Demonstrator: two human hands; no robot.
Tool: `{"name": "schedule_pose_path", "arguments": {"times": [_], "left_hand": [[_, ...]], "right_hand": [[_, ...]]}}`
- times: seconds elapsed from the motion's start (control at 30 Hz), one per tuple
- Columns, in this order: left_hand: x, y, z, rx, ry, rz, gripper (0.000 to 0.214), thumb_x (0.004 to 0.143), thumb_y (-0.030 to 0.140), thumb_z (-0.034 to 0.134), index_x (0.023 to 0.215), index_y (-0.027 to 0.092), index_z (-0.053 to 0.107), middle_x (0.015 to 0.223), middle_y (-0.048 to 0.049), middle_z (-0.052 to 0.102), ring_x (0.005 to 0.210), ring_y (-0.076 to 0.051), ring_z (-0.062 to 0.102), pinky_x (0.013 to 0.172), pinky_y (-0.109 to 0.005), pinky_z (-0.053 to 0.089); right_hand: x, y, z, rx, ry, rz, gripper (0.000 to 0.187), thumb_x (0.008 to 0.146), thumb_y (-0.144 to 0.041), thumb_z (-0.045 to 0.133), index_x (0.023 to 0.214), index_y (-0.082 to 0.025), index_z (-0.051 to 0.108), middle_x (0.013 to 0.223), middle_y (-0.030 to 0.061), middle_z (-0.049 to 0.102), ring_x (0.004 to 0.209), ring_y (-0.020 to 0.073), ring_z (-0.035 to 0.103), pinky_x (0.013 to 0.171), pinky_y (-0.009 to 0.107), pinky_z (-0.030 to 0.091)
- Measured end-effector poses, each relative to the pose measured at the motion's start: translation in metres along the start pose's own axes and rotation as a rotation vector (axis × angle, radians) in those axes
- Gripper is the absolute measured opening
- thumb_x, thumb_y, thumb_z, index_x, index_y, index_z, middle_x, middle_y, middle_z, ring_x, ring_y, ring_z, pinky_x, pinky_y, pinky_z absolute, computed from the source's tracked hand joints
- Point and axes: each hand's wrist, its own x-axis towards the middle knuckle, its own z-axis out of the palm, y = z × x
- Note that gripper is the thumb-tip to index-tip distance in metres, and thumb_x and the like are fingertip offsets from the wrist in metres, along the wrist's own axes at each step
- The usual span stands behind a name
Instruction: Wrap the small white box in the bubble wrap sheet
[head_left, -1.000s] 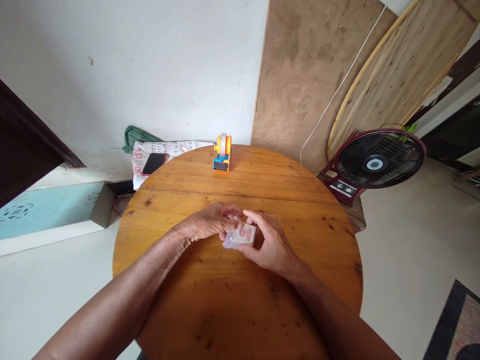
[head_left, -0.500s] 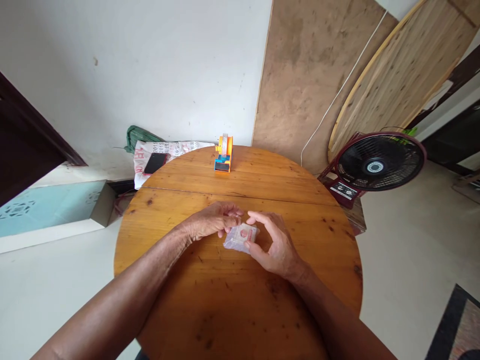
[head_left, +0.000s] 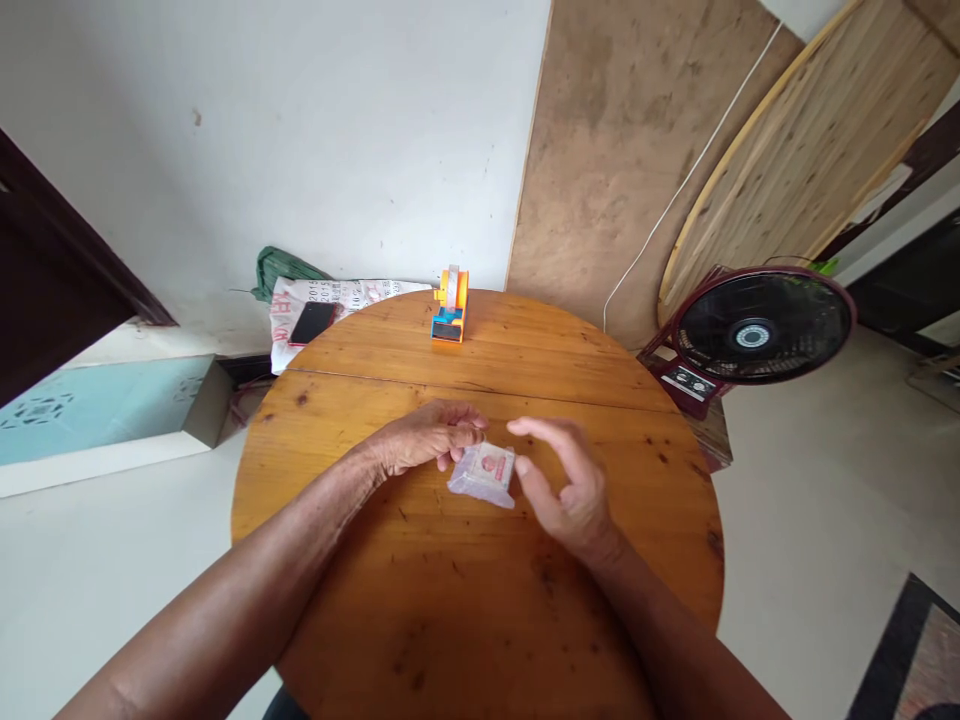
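Note:
A small package in clear, purplish bubble wrap (head_left: 482, 476), with a red print showing on a pale face, is over the middle of the round wooden table (head_left: 420, 600). My left hand (head_left: 435, 436) pinches its upper left edge between thumb and fingers. Just right of the package is my right hand (head_left: 566, 485), thumb and forefinger spread apart with nothing between them. Whether the package rests on the wood or is held slightly above it, I cannot tell.
An orange and blue tape dispenser (head_left: 450, 305) stands at the table's far edge. Behind the left rim, a dark phone (head_left: 312, 324) lies on a printed white sack (head_left: 360, 292). A dark red fan (head_left: 750, 335) stands to the right, and a white wall (head_left: 360, 130) rises behind.
My right hand has let go of the package's right side and moved a little to the right, its fingers opening wider. My left hand stays on the package.

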Motion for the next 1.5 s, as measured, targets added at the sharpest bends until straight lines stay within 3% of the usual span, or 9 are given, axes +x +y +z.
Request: {"name": "schedule_pose_path", "arguments": {"times": [0.07,0.13,0.27,0.43,0.8,0.97,1.1,1.33,1.5], "left_hand": [[0.0,0.001,0.0,0.013,0.041,-0.004,0.041,0.072,0.043,0.064,0.099,0.013,0.059,0.068,0.0027,0.054,0.054,-0.009,0.046,0.046,-0.02,0.036],[0.0,0.003,-0.001,0.018,0.08,-0.008,0.04,0.072,0.043,0.064,0.098,0.013,0.06,0.064,0.0034,0.053,0.054,-0.009,0.046,0.046,-0.019,0.034],[-0.002,0.005,-0.003,0.038,0.082,-0.02,0.039,0.071,0.043,0.065,0.096,0.013,0.061,0.062,0.0035,0.052,0.055,-0.01,0.047,0.045,-0.019,0.035],[-0.002,0.004,-0.003,0.066,-0.041,0.001,0.035,0.07,0.041,0.067,0.093,0.016,0.062,0.074,0.0007,0.06,0.059,-0.011,0.054,0.046,-0.02,0.04],[-0.002,0.004,-0.002,-0.001,-0.074,-0.005,0.028,0.066,0.034,0.068,0.081,0.012,0.061,0.07,-0.0004,0.062,0.06,-0.012,0.057,0.055,-0.025,0.048],[-0.002,0.003,-0.003,0.038,-0.09,0.01,0.026,0.067,0.035,0.067,0.081,0.014,0.061,0.072,0.0001,0.061,0.059,-0.011,0.055,0.051,-0.021,0.043],[-0.002,0.003,-0.003,0.049,-0.036,0.013,0.026,0.071,0.04,0.064,0.079,0.015,0.06,0.066,0.0014,0.058,0.057,-0.01,0.052,0.046,-0.02,0.036],[0.002,0.001,-0.005,0.023,0.101,-0.007,0.026,0.071,0.039,0.062,0.076,0.014,0.059,0.059,0.0031,0.053,0.053,-0.009,0.048,0.044,-0.02,0.034],[0.001,0.002,-0.004,0.015,0.074,-0.027,0.023,0.071,0.036,0.06,0.075,0.014,0.058,0.06,0.0027,0.054,0.053,-0.009,0.049,0.045,-0.02,0.038]], "right_hand": [[0.0,0.008,-0.001,0.048,0.067,0.129,0.037,0.083,-0.014,0.054,0.119,-0.023,0.054,0.109,0.0067,0.066,0.105,0.0222,0.06,0.097,0.043,0.045],[0.002,0.014,0.0,0.085,0.034,0.203,0.036,0.082,-0.015,0.055,0.118,-0.023,0.053,0.105,0.0066,0.067,0.102,0.0218,0.061,0.097,0.043,0.046],[0.005,0.012,-0.001,0.118,-0.205,0.264,0.041,0.079,-0.019,0.059,0.119,-0.023,0.053,0.108,0.0066,0.065,0.101,0.0218,0.06,0.095,0.042,0.047],[0.006,0.001,-0.002,0.058,-0.41,0.243,0.064,0.069,-0.019,0.067,0.129,-0.025,0.045,0.121,0.0074,0.06,0.111,0.0248,0.056,0.097,0.045,0.043],[0.0,0.003,0.014,-0.107,-0.268,0.031,0.057,0.068,-0.02,0.066,0.122,-0.021,0.05,0.105,0.0081,0.066,0.094,0.0245,0.06,0.087,0.041,0.044],[-0.001,0.003,0.012,-0.119,-0.288,0.03,0.056,0.07,-0.024,0.066,0.124,-0.021,0.05,0.106,0.0086,0.066,0.094,0.0252,0.059,0.086,0.041,0.044],[0.001,0.001,0.006,-0.065,-0.312,0.04,0.056,0.072,-0.029,0.066,0.125,-0.022,0.049,0.114,0.0078,0.064,0.102,0.0255,0.058,0.091,0.042,0.043],[0.007,0.002,0.002,0.04,-0.22,0.077,0.012,0.081,-0.023,0.063,0.093,-0.023,0.063,0.103,0.0035,0.068,0.097,0.0197,0.062,0.089,0.036,0.044],[0.008,0.002,0.005,-0.008,-0.222,0.039,0.006,0.079,-0.021,0.066,0.085,-0.024,0.065,0.097,0.0019,0.07,0.092,0.0187,0.063,0.087,0.036,0.043]]}}
